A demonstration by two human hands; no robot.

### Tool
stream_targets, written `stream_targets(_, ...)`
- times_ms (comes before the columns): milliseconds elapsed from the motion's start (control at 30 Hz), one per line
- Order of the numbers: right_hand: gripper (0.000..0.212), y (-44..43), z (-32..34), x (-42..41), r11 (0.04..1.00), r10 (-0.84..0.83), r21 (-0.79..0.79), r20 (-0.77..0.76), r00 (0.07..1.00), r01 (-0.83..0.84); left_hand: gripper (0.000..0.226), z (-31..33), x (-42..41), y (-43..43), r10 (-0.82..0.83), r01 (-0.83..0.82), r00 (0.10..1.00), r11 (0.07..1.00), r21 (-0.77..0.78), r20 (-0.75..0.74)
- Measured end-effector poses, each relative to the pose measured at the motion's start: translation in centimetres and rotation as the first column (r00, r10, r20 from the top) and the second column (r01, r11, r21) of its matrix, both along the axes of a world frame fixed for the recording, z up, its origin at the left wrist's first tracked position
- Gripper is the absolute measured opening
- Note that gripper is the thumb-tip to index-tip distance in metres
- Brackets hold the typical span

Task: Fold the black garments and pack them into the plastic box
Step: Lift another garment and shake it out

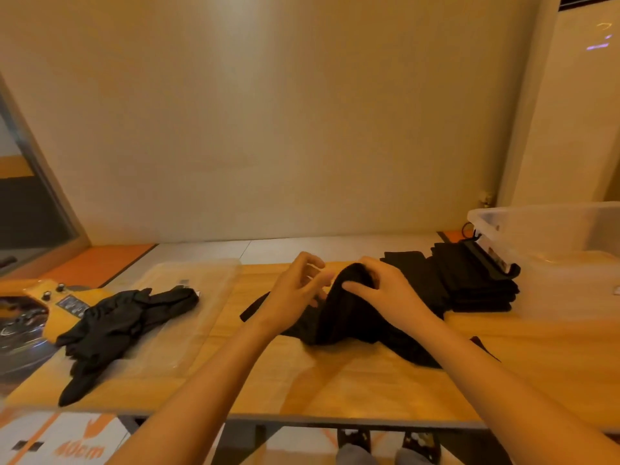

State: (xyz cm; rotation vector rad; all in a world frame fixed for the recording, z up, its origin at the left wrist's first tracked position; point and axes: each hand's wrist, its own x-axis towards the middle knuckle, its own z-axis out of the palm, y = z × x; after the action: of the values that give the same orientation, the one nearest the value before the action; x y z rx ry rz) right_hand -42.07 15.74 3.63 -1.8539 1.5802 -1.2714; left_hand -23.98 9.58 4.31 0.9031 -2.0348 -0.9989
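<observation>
Both bare forearms reach in over the near edge of the bench point(352, 387) and converge toward its middle. The right hand point(385, 292) lies palm down, fingers curled over the bunched top of a black garment point(345, 317), thumb stretched along its side. The left hand point(297, 290) is raised just beside it, fingers loosely bent and blurred; whether they pinch cloth cannot be told.

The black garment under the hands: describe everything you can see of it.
The black garment is thin, soft, matte cloth, not yet folded, bunched into a raised peak at mid-table. The right hand grips that peak. The left hand hovers at its left side, and contact there is unclear. Its lower part trails toward the near right across the wooden table, passing under the right forearm. A narrow strip sticks out to the left.
</observation>
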Motion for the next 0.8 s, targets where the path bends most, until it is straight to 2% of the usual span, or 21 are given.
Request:
stream_targets(67, 0.011, 1.1, -0.4, -0.9, 1.000, -0.008, 0.019, 0.064, 0.998, 0.007, 0.032, -3.2, 2.2, -1.3, 0.079, -0.076, 0.992, 0.997, -0.031, 0.099)
stream_targets(133, 0.002, 2.5, -1.1, -2.1, 0.998, -0.024, 0.064, 0.079, 0.997, 0.019, 0.037, -6.4, 4.7, -3.0, 0.171, -0.153, 0.950, 0.984, -0.087, 0.260)
stream_targets(200, 0.009, 4.0, -2.3, -3.2, 0.994, -0.057, 0.103, 0.082, 0.995, 0.048, 0.052, -8.7, 6.6, -4.3, 0.211, -0.170, 0.883, 0.977, -0.132, 0.420)
stream_targets(300, 0.021, 6.1, -4.4, -4.5, 0.978, -0.114, 0.185, 0.090, 0.989, 0.096, 0.058, -10.5, 8.0, -4.8, 0.181, -0.108, 0.795, 0.981, -0.158, 0.579)
stream_targets(500, 0.020, 8.8, -6.2, -7.0, 0.942, -0.303, 0.202, 0.181, 0.936, 0.267, 0.068, -11.3, 11.5, -1.6, 0.261, -0.133, 0.841, 0.949, -0.285, 0.475)
stream_targets(633, 0.019, 9.6, -5.6, -8.7, 0.943, -0.326, 0.157, 0.250, 0.911, 0.294, 0.048, -12.2, 14.7, 2.1, 0.271, -0.070, 0.875, 0.890, -0.450, 0.400)
stream_targets(800, 0.023, 9.7, -5.1, -8.8, 0.949, -0.316, 0.050, 0.192, 0.929, 0.312, 0.047, -12.5, 17.0, 5.2, 0.248, -0.019, 0.887, 0.862, -0.506, 0.389)
